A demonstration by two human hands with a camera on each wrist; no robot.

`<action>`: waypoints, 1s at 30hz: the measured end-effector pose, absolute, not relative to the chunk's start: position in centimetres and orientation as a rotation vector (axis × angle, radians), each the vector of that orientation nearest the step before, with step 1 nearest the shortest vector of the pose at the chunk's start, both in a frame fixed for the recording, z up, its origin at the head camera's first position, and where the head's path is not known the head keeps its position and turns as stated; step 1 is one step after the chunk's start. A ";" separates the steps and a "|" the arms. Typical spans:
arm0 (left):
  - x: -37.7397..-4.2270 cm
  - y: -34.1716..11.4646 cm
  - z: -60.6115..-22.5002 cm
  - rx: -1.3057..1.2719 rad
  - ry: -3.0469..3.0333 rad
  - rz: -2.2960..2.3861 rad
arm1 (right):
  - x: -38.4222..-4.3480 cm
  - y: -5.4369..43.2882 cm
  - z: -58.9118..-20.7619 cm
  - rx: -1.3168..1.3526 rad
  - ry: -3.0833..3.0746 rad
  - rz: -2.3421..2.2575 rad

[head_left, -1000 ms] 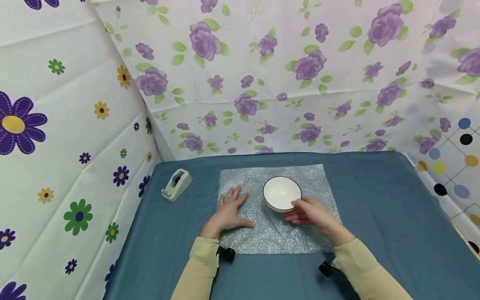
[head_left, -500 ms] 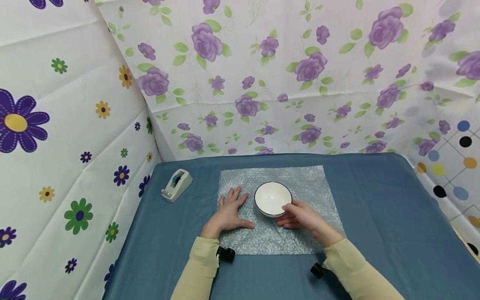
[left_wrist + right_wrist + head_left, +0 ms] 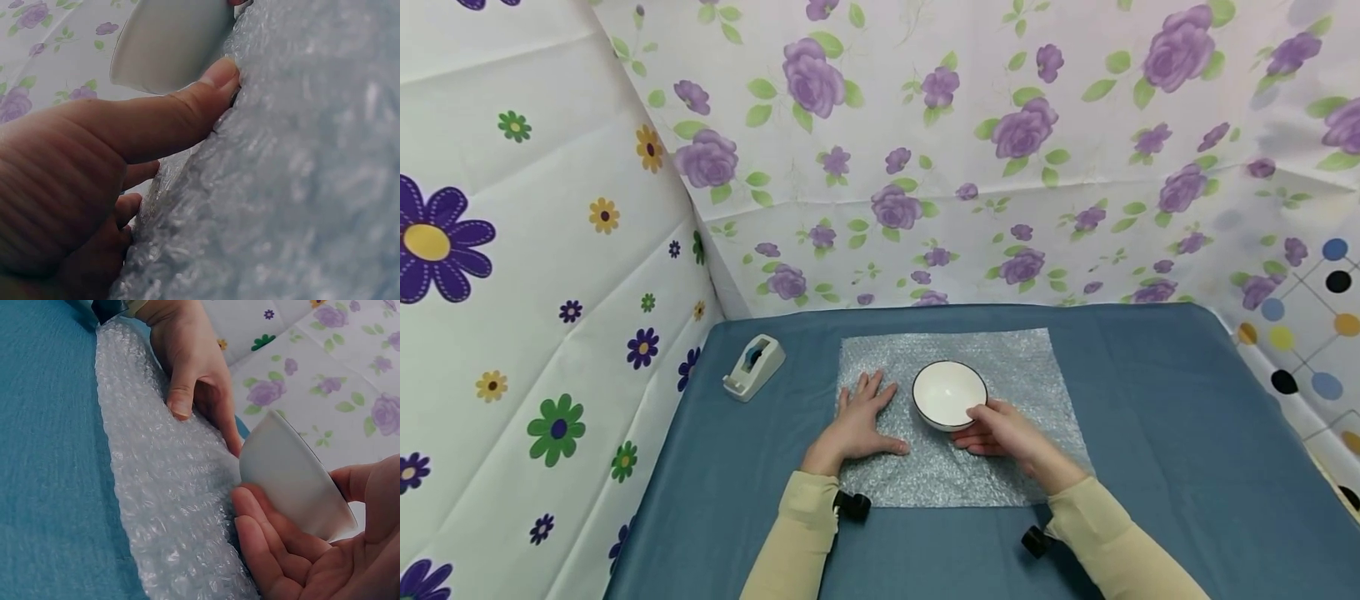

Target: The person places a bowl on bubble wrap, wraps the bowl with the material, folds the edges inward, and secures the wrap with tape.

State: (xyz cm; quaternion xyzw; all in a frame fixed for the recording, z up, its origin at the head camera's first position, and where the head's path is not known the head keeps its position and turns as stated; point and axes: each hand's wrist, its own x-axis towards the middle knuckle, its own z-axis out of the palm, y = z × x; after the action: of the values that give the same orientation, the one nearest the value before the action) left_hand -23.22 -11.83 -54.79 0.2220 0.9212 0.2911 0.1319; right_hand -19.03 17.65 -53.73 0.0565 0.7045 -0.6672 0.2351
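A white bowl (image 3: 950, 393) with a dark rim is over the middle of a sheet of bubble wrap (image 3: 1007, 471). My right hand (image 3: 1003, 437) holds it by the near right side, thumb at the rim and fingers against the outside. In the right wrist view, fingertips touch the side of the bowl (image 3: 290, 472) low down; whether its base meets the sheet I cannot tell. Spread across the left part of the sheet is my left hand (image 3: 857, 429), fingers fairly straight. The left wrist view has its thumb (image 3: 187, 112) resting on the bubble wrap (image 3: 300, 175), near the bowl (image 3: 169, 44).
A white tape dispenser (image 3: 754, 368) with a blue roll stands left of the sheet, near the back of the table. Blue cloth (image 3: 1180, 433) covers the tabletop. Flower-patterned sheets (image 3: 895, 208) hang behind and at the left.
The right hand has carried the bowl a short way left and slightly nearer, mostly in the first half second. The left hand has stayed in place on the bubble wrap.
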 end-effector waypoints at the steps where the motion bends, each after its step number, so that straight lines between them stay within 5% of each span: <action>1: -23.3 -11.8 -54.8 0.646 2.674 0.835 | -19.0 17.7 -53.7 0.157 1.932 -1.834; 30: -23.4 -11.8 -54.9 0.647 2.674 0.833 | -19.1 17.9 -54.2 0.149 1.906 -1.833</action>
State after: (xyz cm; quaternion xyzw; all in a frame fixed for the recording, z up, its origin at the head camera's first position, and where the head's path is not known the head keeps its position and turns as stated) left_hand -23.35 -11.84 -54.93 0.2231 0.9219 0.2873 0.1331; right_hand -19.05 17.86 -54.19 0.0546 0.6978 -0.6713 0.2440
